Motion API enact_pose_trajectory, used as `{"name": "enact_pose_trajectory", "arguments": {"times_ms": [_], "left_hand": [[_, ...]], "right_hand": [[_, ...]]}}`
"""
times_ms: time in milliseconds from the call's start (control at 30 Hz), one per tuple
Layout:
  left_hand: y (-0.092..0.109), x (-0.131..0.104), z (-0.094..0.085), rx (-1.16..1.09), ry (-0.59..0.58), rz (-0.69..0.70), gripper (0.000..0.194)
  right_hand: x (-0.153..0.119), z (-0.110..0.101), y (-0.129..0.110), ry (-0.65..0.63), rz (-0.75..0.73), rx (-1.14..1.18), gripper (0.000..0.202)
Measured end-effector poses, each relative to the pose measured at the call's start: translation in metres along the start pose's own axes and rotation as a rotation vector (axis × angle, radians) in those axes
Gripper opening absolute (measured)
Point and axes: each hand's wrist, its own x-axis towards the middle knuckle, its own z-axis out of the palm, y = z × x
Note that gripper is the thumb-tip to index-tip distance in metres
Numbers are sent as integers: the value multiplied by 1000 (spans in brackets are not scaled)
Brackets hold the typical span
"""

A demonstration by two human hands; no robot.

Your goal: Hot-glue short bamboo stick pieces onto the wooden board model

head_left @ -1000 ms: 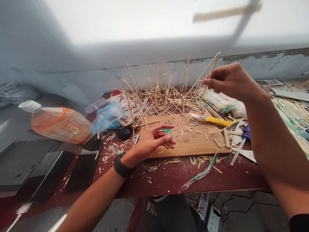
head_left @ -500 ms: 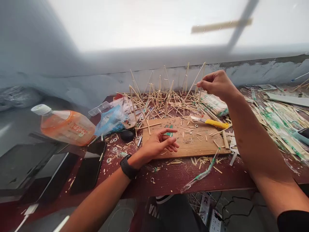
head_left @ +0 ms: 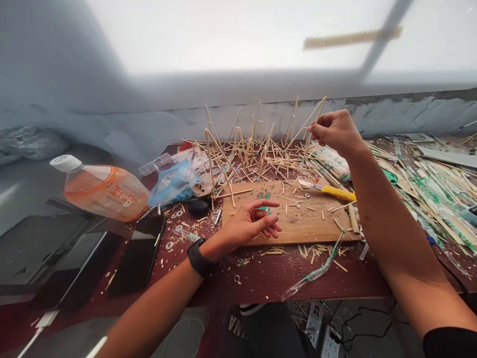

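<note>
My right hand (head_left: 335, 132) is raised over the back of the table, thumb and fingers pinched on a thin wooden stick frame (head_left: 323, 105). Its two sticks meet at the top like a narrow A; the fingers partly hide the grip. Behind and left of it stand several similar stick frames (head_left: 251, 136) amid loose sticks. My left hand (head_left: 257, 221) hovers at or rests on the near left part of a wooden board (head_left: 313, 229), index finger stretched and the others loosely bent, holding nothing. A yellow utility knife (head_left: 333, 192) lies on the board, blade out, among short stick pieces.
An orange drink bottle (head_left: 108, 191), a blue plastic bag (head_left: 173, 181), a black mouse (head_left: 198, 207) and a phone (head_left: 139, 256) are on the left. Bundled sticks in plastic (head_left: 436, 194) cover the right. A plastic wrapper strip (head_left: 316, 271) lies near the front edge.
The view has shifted slightly, moving the scene to the right. The stick frame in my right hand leans a little differently. My left hand keeps nearly the same pose.
</note>
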Motion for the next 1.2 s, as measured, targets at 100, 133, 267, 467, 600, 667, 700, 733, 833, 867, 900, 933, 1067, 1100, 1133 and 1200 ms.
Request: {"name": "enact_pose_trajectory", "arguments": {"times_ms": [100, 133, 267, 467, 600, 667, 700, 733, 833, 867, 900, 933, 1067, 1100, 1133, 1200], "left_hand": [[-1, 0, 0, 10, 9, 10, 62], [0, 0, -1, 17, 13, 15, 62], [3, -1, -1, 68, 64, 83, 56], [23, -3, 0, 265, 361, 375, 42], [45, 0, 4, 378, 510, 511, 38], [57, 3, 9, 408, 510, 533, 41], [62, 4, 12, 418, 501, 537, 42], [68, 6, 14, 422, 500, 543, 43], [80, 14, 21, 409, 479, 556, 49], [83, 16, 23, 400, 477, 562, 51], [85, 19, 24, 390, 477, 564, 52], [86, 21, 25, 379, 481, 562, 52], [83, 26, 23, 324, 486, 545, 52], [81, 26, 21, 306, 485, 544, 51], [79, 27, 20, 284, 487, 543, 50], [75, 28, 16, 235, 492, 540, 50]], "right_hand": [[1, 1, -2, 7, -2, -5, 32], [0, 0, -5, -7, 5, -1, 33], [-4, -7, -18, -75, 19, 45, 29], [-25, -21, -52, -491, -74, 174, 35], [-40, -21, -77, -704, -150, 171, 47], [-44, -20, -86, -753, -175, 172, 48], [-46, -20, -88, -768, -182, 170, 50], [-47, -20, -91, -783, -186, 164, 51], [-49, -20, -93, -823, -194, 151, 51], [-49, -19, -93, -831, -197, 155, 51], [-49, -19, -92, -840, -197, 161, 50], [-49, -18, -91, -849, -195, 171, 50], [-48, -10, -88, -879, -138, 207, 50], [-48, -8, -87, -877, -118, 212, 50], [-48, -7, -86, -871, -100, 214, 49], [-48, -5, -83, -861, -83, 205, 46]]}}
